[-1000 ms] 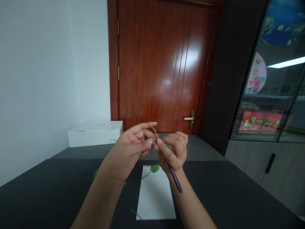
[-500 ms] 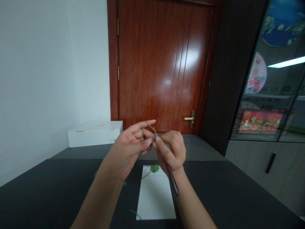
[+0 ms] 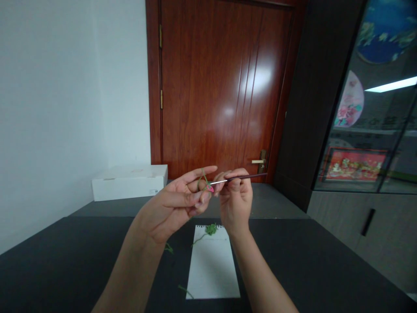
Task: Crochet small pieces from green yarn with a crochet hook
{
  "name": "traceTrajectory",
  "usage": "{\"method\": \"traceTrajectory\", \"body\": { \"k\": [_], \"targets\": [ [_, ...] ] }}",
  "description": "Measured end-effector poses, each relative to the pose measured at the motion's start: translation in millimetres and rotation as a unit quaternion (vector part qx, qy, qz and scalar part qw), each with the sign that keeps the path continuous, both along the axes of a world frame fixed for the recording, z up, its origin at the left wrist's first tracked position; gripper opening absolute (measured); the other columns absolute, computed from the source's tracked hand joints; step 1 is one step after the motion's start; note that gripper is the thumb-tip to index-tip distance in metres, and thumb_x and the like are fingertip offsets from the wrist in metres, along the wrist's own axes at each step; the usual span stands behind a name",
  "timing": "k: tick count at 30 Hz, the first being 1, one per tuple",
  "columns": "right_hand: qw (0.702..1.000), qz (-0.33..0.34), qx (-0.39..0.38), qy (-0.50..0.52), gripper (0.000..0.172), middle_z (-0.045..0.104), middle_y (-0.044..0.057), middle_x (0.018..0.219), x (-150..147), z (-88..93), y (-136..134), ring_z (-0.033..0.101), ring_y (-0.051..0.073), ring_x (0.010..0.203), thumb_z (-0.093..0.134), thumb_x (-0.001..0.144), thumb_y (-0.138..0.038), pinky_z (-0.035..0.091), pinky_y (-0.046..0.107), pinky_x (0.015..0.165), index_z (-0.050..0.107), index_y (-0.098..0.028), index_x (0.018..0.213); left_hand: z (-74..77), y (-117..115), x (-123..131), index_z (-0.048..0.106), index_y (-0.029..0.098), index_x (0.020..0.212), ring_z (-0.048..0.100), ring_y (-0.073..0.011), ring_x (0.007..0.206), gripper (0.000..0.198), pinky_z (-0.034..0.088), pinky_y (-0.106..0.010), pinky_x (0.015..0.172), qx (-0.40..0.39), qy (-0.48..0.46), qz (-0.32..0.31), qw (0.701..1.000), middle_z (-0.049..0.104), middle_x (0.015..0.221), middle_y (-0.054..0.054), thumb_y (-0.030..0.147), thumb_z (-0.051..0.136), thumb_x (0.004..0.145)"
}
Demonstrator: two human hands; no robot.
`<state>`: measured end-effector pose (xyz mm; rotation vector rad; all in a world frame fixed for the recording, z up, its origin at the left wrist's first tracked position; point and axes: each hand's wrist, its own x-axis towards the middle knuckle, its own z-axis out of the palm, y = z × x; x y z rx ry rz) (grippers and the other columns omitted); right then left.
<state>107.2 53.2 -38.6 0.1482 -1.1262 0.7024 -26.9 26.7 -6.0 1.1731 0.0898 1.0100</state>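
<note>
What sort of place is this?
Probably an office or home study, judging by the dark desk, the panelled wooden door and the glass-fronted display cabinet.

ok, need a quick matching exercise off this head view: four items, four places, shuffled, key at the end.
Items
1. dark-handled tool
2. pink piece
3. green yarn clump
4. white box

Places
A. on the notepad, near its spiral edge
B. back left, by the wall
C. gripped in the right hand
D. held in the left hand

Pairs: 1-C, 2-D, 3-A, 4-B
</note>
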Motion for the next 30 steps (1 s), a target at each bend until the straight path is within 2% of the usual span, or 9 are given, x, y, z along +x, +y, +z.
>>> {"method": "traceTrajectory", "body": {
  "k": [3,5,8,11,13,15,18,21,30],
  "targets": [
    [1.0,0.026,-0.015,-0.001,0.017,0.062,-0.004,0.062,1,0.7,-3,0.056,0.014,0.055,0.06,0.097,-0.038,0.048,0.029,0.059,0.056,-0.025,0.088,-1.5,1,-2,0.07,0.007,0.123,0.055,-0.0087,0.062,0.055,0.044,-0.018,0.055,0.008,0.003,-0.01,1.0,0.071,0.083,-0.009,0.001,0.076,0.069],
    [0.999,0.043,-0.028,-0.008,0.018,0.061,-0.004,0.063,1,1.0,-5,0.055,0.013,0.054,0.058,0.098,-0.037,0.049,0.029,0.059,0.055,-0.024,0.086,-2.3,3,-3,0.072,0.008,0.12,0.056,-0.0094,0.065,0.052,0.044,-0.018,0.056,0.004,0.011,-0.004,1.0,0.072,0.089,-0.011,0.002,0.078,0.068],
    [0.996,0.079,-0.046,-0.023,0.019,0.059,-0.005,0.062,2,1.7,-7,0.054,0.013,0.053,0.056,0.099,-0.035,0.048,0.028,0.059,0.054,-0.024,0.084,-2.2,3,-5,0.075,0.008,0.113,0.057,-0.0099,0.065,0.046,0.042,-0.017,0.054,0.014,0.021,0.014,1.0,0.07,0.083,-0.009,0.006,0.081,0.068],
    [0.992,0.095,-0.074,-0.046,0.021,0.056,-0.005,0.064,1,2.4,-7,0.053,0.012,0.055,0.059,0.097,-0.037,0.048,0.028,0.059,0.056,-0.023,0.082,-0.1,0,-5,0.076,0.01,0.112,0.059,-0.0119,0.07,0.044,0.043,-0.018,0.056,0.052,0.054,0.094,0.993,0.069,0.083,-0.009,0.008,0.083,0.068],
    [0.993,0.063,-0.082,-0.051,0.02,0.059,-0.003,0.072,-1,2.3,-5,0.057,0.012,0.062,0.065,0.094,-0.037,0.05,0.028,0.064,0.06,-0.022,0.082,1.4,-4,-4,0.075,0.012,0.115,0.06,-0.0125,0.072,0.044,0.045,-0.019,0.06,0.082,0.075,0.17,0.979,0.069,0.084,-0.007,0.007,0.082,0.071],
    [0.997,0.004,-0.07,-0.045,0.017,0.063,0.0,0.082,-2,1.4,-3,0.062,0.014,0.075,0.067,0.092,-0.035,0.052,0.03,0.073,0.063,-0.021,0.083,2.3,-8,-1,0.073,0.014,0.119,0.059,-0.0124,0.071,0.046,0.045,-0.02,0.06,0.107,0.083,0.211,0.968,0.067,0.079,-0.004,0.008,0.08,0.074],
    [0.995,-0.084,-0.03,-0.052,0.009,0.067,0.001,0.087,-2,-0.7,-1,0.066,0.016,0.087,0.066,0.094,-0.028,0.051,0.032,0.084,0.067,-0.022,0.087,2.1,-11,2,0.07,0.014,0.122,0.059,-0.0127,0.07,0.047,0.044,-0.021,0.059,0.123,0.093,0.232,0.96,0.067,0.08,-0.004,0.01,0.079,0.077],
    [0.99,-0.13,-0.014,-0.052,0.006,0.068,0.0,0.087,-2,-2.8,-1,0.067,0.015,0.086,0.066,0.094,-0.024,0.051,0.031,0.083,0.068,-0.022,0.089,1.2,-11,3,0.068,0.013,0.123,0.06,-0.0131,0.072,0.047,0.045,-0.022,0.061,0.122,0.105,0.237,0.958,0.069,0.085,-0.006,0.012,0.078,0.077],
    [0.996,-0.019,-0.085,-0.028,0.017,0.065,-0.001,0.084,-3,-5.0,4,0.065,0.014,0.079,0.067,0.093,-0.038,0.049,0.031,0.083,0.064,-0.022,0.088,3.2,-9,-1,0.069,0.012,0.121,0.056,-0.0112,0.063,0.047,0.039,-0.022,0.054,0.108,0.11,0.221,0.963,0.068,0.078,-0.005,0.013,0.081,0.075]
  ]
}}
